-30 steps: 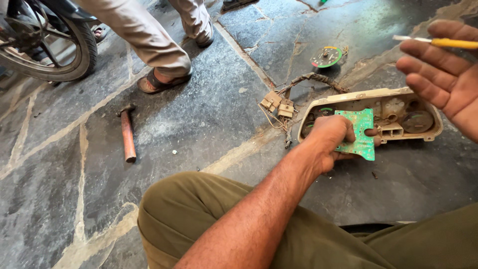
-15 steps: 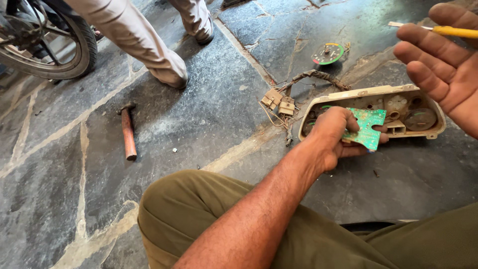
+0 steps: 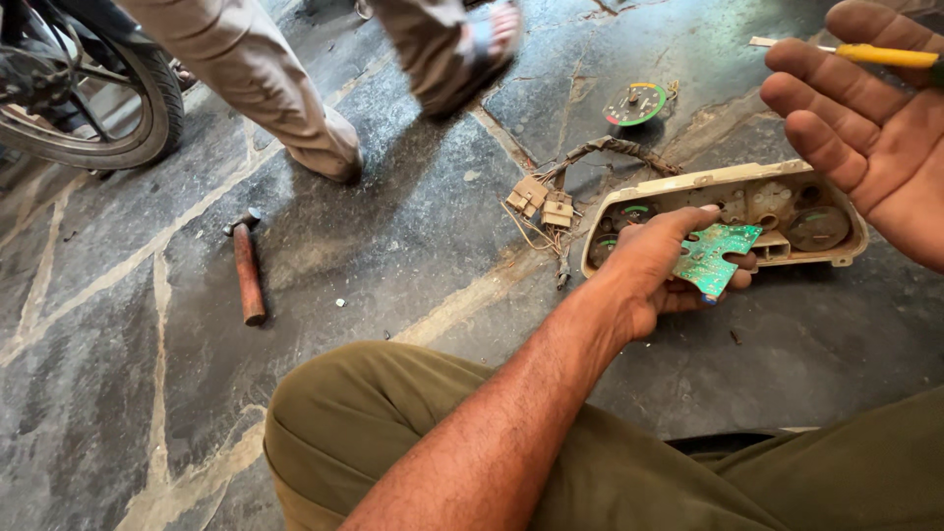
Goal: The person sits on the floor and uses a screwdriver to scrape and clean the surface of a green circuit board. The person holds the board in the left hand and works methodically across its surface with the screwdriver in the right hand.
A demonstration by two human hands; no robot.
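Observation:
My left hand [image 3: 654,265] grips a green circuit board [image 3: 716,258] by its near edge and holds it tilted over a dirty cream instrument-cluster housing [image 3: 728,182] lying on the stone floor. Round gauge recesses show inside the housing. My right hand [image 3: 875,147] is raised at the far right with its palm up and fingers spread. A yellow-handled screwdriver [image 3: 875,54] rests along its top edge, held near the thumb, tip pointing left.
A bundle of wires with tan connectors [image 3: 541,202] trails from the housing's left end. A round gauge dial [image 3: 634,103] lies beyond it. A hammer [image 3: 248,275] lies on the floor at left. Another person's legs [image 3: 265,88] and a motorcycle wheel [image 3: 108,138] are at the top left.
My left hand has closed on the green board and tilted it up off the housing. The other person's feet have stepped further along. My right hand has barely moved.

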